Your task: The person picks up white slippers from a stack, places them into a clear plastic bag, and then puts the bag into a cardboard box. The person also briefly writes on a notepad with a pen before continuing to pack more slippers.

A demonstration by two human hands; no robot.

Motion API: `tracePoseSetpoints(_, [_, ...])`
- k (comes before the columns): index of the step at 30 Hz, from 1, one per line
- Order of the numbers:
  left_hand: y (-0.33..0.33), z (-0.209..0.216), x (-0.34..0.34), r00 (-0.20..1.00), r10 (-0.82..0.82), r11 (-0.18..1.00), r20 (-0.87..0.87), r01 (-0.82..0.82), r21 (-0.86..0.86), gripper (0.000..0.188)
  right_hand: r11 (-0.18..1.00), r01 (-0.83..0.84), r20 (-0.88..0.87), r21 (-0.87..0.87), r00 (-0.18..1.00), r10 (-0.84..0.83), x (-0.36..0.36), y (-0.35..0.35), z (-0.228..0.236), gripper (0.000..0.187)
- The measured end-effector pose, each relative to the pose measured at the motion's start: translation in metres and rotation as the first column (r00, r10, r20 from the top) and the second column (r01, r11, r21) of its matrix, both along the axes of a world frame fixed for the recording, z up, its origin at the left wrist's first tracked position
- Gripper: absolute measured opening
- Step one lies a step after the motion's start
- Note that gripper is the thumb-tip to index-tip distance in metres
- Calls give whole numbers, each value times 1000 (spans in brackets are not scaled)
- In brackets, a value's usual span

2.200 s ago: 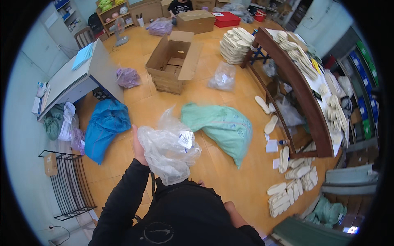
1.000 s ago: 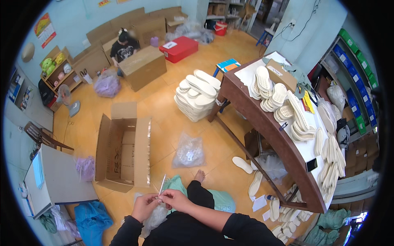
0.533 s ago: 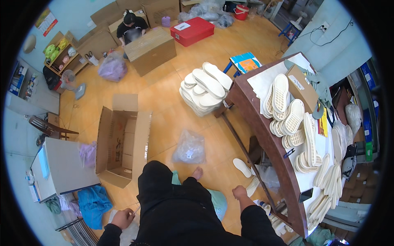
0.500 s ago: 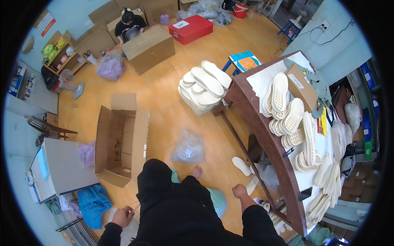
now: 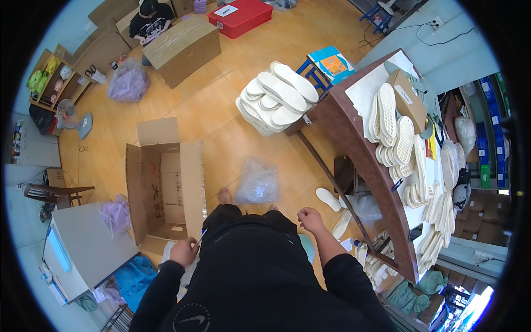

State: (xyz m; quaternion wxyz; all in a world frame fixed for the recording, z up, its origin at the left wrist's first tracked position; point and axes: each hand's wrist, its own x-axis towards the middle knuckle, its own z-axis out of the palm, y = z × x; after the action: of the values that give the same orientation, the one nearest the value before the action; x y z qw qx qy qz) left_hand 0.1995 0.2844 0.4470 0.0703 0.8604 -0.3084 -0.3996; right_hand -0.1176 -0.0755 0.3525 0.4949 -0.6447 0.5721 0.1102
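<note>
My left hand is beside my left hip, thumb and fingers pinched on something thin whose kind I cannot make out. Raised in front of my right side, my right hand has curled fingers and shows nothing in them. Ahead of my left hand stands an open, tall-sided cardboard box. A clear plastic bag lies on the floor in front of my feet. White shoe soles lie on the floor to the right of my right hand.
A brown-edged table bearing several soles curves along my right. Beyond the bag rises a stack of white soles. A grey cabinet stands left. Further off, a co-worker sits behind flat cardboard, near a red bin.
My view has shifted and my body looks more upright. Both hands have come up, the left one closer to my body. The co-worker now has a light purple thing in hand.
</note>
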Motion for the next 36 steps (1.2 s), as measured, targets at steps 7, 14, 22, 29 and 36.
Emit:
tracePoseSetpoints(7, [-9,-13,79,968,-240,950,-72,250,186,35,989,-109,-4,-99,994,109,88,34,29,25])
tracePoseSetpoints(14, [24,-63,126,942,-267,963,-203,271,-9,30,973,229,87,-10,970,-227,115,49,43,25])
tracePoseSetpoints(22, [5,-280,183,850,-459,844,-258,508,170,39,912,198,31,-358,979,-201,91,73,41,29])
tracePoseSetpoints(29, [-59,-252,224,802,-417,862,-428,498,92,43,891,370,-191,-264,885,-424,22,122,27,32])
tracePoseSetpoints(36, [-148,-234,196,782,-480,789,-397,583,194,45,930,341,-337,-140,866,-369,-13,165,5,38])
